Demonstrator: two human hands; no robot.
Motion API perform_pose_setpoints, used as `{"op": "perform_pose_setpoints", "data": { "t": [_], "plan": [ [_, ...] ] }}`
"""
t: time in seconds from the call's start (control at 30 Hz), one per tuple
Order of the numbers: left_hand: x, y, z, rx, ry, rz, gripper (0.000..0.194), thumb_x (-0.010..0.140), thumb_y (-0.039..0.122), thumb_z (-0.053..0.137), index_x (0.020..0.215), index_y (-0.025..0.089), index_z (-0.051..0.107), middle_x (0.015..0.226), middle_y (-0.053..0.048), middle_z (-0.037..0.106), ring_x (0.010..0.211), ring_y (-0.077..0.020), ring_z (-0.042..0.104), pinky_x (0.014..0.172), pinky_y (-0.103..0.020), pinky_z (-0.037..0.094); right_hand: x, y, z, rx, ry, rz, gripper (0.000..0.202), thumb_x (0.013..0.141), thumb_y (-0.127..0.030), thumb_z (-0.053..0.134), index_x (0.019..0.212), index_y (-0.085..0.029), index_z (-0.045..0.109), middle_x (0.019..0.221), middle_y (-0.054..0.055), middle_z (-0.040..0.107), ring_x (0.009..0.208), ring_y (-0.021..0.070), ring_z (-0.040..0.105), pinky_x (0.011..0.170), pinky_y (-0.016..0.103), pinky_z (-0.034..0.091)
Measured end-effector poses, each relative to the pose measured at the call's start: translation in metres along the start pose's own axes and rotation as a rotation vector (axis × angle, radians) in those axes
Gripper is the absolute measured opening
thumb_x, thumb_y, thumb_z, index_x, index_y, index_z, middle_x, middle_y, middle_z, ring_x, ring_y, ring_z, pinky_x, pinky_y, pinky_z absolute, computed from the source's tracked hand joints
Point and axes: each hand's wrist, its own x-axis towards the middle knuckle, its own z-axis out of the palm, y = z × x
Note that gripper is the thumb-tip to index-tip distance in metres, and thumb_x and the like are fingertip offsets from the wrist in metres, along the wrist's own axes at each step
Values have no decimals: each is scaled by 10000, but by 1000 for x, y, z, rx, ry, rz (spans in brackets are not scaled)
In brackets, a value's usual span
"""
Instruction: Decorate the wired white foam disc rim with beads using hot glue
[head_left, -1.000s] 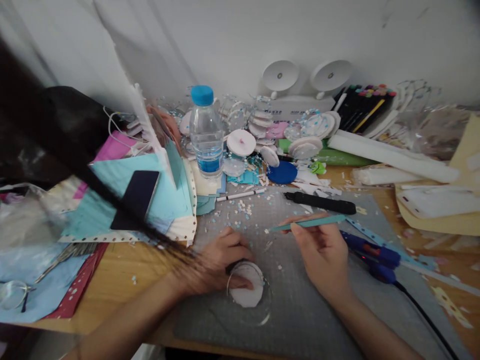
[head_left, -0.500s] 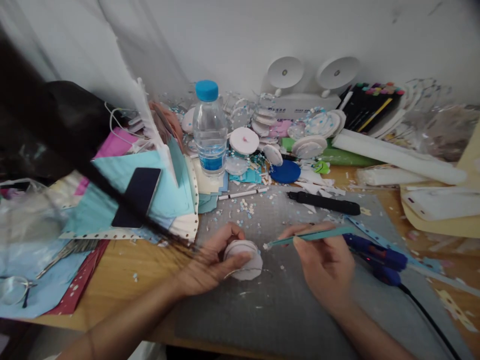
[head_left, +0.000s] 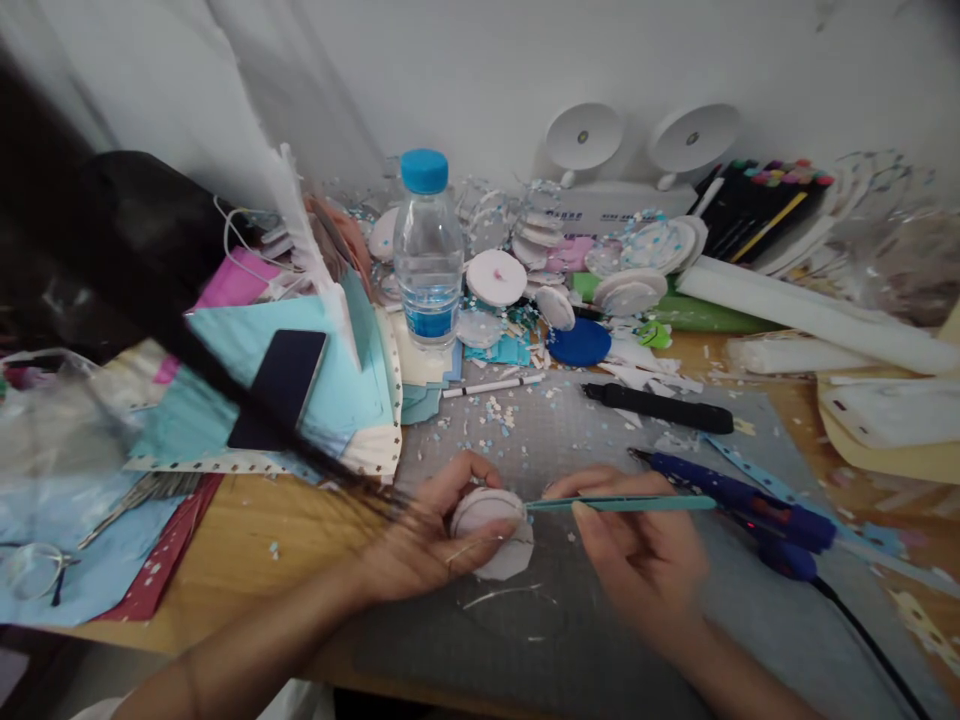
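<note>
My left hand (head_left: pixel 442 540) grips a round white disc (head_left: pixel 517 550), thumb across its face and fingers behind it. A thin wire loop (head_left: pixel 510 592) hangs from the disc's lower side. Between the fingers of my right hand (head_left: pixel 645 555) is a pair of teal tweezers (head_left: pixel 622 503), held almost level. Their tips touch the disc's right edge; whatever small piece may be at the tips is too small to make out. A blue glue gun (head_left: pixel 742 495) lies just right of my right hand, a red light on its body.
Tiny paper flowers (head_left: pixel 499 415) are scattered over the grey mat (head_left: pixel 427 620). Behind stand a water bottle (head_left: pixel 427 250), a blue disc (head_left: pixel 579 342) and several white discs. A black pen-like tool (head_left: pixel 660 407) lies on the mat; a phone (head_left: pixel 277 388) rests on paper at left. Dark hair strands cross the left side.
The tweezers have moved left and down, from a gap beside the disc to its right edge. The small white piece at their tips now meets the disc. The view has shifted slightly.
</note>
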Motion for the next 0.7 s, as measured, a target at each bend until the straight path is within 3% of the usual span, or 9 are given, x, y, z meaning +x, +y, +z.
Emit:
{"op": "perform_pose_setpoints", "data": {
  "t": [0.33, 0.7],
  "plan": [
    [0, 1, 0, -7, 3, 0, 228, 839, 318, 566, 968, 192, 427, 751, 31, 431, 606, -88, 389, 527, -179, 343, -2, -1, -1, -62, -17, -33, 200, 825, -85, 527, 948, -244, 524, 818, 35, 668, 748, 199, 658, 629, 360, 566],
    [3, 4, 3, 116, 19, 2, 227, 805, 328, 585, 890, 117, 589, 732, -28, 532, 629, -118, 466, 540, -213, 386, 0, -3, -4, -91, -102, -114, 293, 796, -39, 517, 995, -253, 511, 855, 12, 677, 771, 181, 654, 667, 352, 554]
  ]
}}
